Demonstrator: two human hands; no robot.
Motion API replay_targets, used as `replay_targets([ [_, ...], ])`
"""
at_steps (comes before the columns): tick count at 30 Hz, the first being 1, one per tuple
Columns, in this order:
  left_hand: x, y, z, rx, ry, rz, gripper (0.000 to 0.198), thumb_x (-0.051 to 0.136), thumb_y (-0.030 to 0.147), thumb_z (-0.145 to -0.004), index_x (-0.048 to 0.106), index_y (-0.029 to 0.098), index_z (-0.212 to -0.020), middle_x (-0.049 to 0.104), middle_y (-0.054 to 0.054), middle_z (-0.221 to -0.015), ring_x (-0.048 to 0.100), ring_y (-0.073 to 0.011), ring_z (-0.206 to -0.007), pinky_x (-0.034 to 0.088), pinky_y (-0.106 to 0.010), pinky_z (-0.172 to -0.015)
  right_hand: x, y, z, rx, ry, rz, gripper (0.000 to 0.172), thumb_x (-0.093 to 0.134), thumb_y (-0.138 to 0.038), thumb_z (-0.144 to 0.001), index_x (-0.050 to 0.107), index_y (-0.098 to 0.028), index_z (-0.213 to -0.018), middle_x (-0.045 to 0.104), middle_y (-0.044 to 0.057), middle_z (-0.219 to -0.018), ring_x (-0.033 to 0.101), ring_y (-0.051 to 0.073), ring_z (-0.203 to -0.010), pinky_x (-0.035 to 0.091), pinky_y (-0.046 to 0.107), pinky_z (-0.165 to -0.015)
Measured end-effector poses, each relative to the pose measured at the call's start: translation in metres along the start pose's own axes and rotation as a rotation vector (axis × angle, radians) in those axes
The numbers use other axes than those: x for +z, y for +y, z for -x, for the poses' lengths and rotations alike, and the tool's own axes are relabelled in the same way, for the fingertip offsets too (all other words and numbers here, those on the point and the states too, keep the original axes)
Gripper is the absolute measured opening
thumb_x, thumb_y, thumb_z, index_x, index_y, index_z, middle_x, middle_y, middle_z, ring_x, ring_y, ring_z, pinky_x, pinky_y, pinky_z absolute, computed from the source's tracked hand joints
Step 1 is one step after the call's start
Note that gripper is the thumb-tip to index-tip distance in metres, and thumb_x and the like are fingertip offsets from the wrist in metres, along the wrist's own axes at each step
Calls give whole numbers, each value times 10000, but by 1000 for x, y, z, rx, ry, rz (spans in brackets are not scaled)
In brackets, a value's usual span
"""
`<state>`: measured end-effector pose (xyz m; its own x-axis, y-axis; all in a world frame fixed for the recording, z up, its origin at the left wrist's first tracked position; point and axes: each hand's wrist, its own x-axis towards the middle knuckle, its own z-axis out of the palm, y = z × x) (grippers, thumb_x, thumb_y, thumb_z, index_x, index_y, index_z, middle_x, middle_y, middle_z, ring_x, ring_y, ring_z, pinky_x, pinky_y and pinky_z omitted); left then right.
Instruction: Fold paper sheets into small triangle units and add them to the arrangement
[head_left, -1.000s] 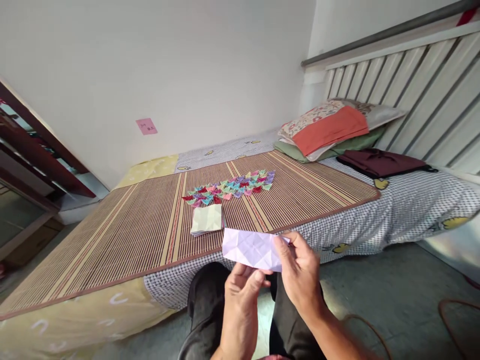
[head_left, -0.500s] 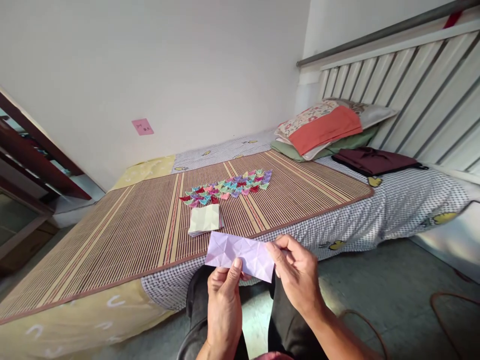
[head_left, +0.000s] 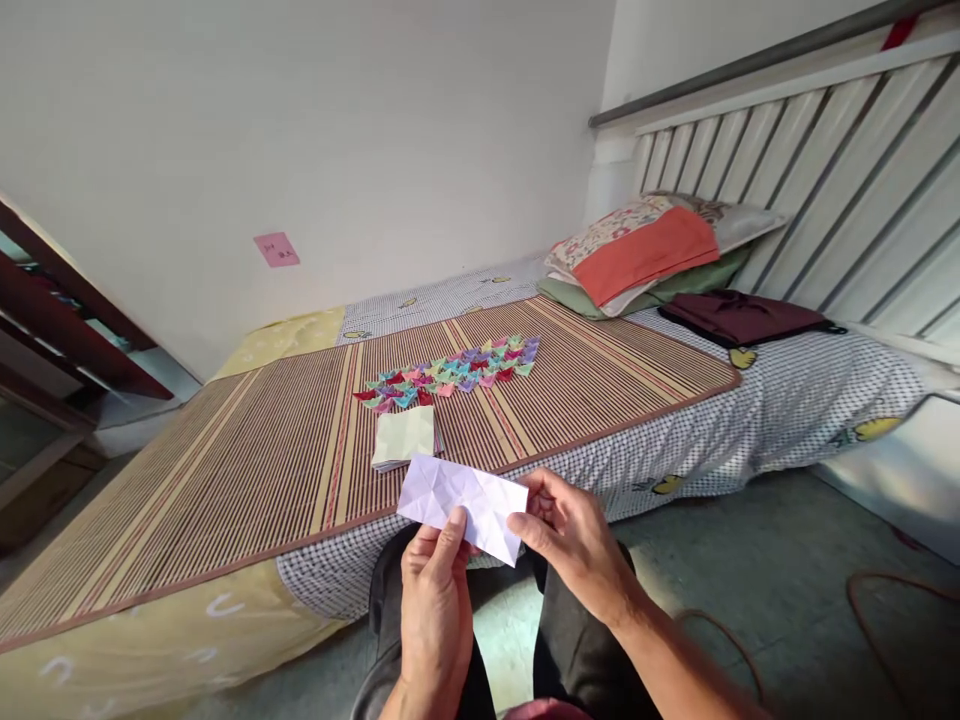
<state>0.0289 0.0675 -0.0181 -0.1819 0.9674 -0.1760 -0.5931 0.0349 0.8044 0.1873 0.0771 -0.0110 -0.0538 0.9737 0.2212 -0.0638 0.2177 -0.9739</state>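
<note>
Both hands hold a creased pale lilac paper [head_left: 459, 500] in front of my knees. My left hand [head_left: 435, 600] pinches its lower left part, thumb on top. My right hand [head_left: 574, 545] grips its right end with closed fingers. Just beyond the paper, a small stack of pale yellow-green paper squares [head_left: 406, 437] lies on the striped bamboo mat [head_left: 247, 470]. Farther back on the mat, several small folded paper pieces in many colours [head_left: 450, 372] lie in rows.
The mat covers a low bed with a checked sheet [head_left: 787, 400]. Pillows [head_left: 645, 250] and a folded dark red cloth [head_left: 739, 315] lie at its right end by a slatted headboard. A pink note [head_left: 275, 249] sticks on the wall. A cable [head_left: 885, 600] loops on the floor.
The paper and both hands have shifted left and slightly lower. My left hand has moved from under the paper to pinch its lower left part.
</note>
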Motion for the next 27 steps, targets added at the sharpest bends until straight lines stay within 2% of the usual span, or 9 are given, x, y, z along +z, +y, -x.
replay_targets([
  [3,-1,-2,1,-19,-23,13,324,1026,356,-632,803,149,-744,733,-12,-730,590,-94,-636,543,-195,-661,7,6,-1,41,40,-67,438,826,-540,-862,567,-213,-731,515,-44,-632,485,126,-573,400,237,-527],
  [5,-1,-2,0,-47,-43,49,313,1026,337,-633,808,149,-755,754,-22,-760,612,-101,-646,568,-214,-684,9,9,-2,61,60,-101,489,820,-550,-865,507,-222,-682,457,-59,-605,439,113,-547,370,230,-502],
  [13,4,0,1,-126,-22,171,305,1048,284,-594,821,145,-742,826,-62,-849,773,-170,-837,620,-211,-769,10,11,-2,36,50,-79,458,724,-551,-946,510,-222,-709,479,-53,-616,469,118,-559,391,232,-518],
  [17,4,0,1,-132,-66,148,285,1008,312,-678,815,122,-766,835,-90,-878,788,-202,-835,653,-303,-851,9,12,-1,7,96,-5,440,705,-521,-960,523,-221,-695,497,-51,-598,515,124,-544,418,234,-522],
  [20,2,-1,-1,-142,-46,159,278,1002,293,-684,790,119,-729,836,-103,-871,799,-223,-841,660,-342,-886,6,14,-2,-48,119,71,394,658,-466,-998,567,-214,-709,504,-49,-590,517,123,-534,416,231,-514],
  [24,2,1,-4,-171,4,175,167,935,175,-753,796,99,-804,841,-122,-894,809,-225,-819,673,-352,-879,-2,16,-3,-165,133,206,262,618,-359,-1036,638,-215,-818,568,-34,-652,567,137,-580,465,235,-541],
  [26,2,4,-5,-190,65,185,59,841,100,-837,800,87,-877,841,-132,-897,816,-223,-814,680,-340,-857,-7,16,-3,-287,163,313,96,608,-267,-1038,682,-218,-1003,683,8,-820,669,167,-728,559,263,-673],
  [27,3,5,-6,-201,93,190,25,784,72,-881,798,83,-899,841,-137,-899,820,-222,-814,682,-333,-846,-10,15,-2,-366,162,382,127,593,-210,-1034,683,-222,-1123,725,41,-961,709,191,-865,592,296,-788],
])
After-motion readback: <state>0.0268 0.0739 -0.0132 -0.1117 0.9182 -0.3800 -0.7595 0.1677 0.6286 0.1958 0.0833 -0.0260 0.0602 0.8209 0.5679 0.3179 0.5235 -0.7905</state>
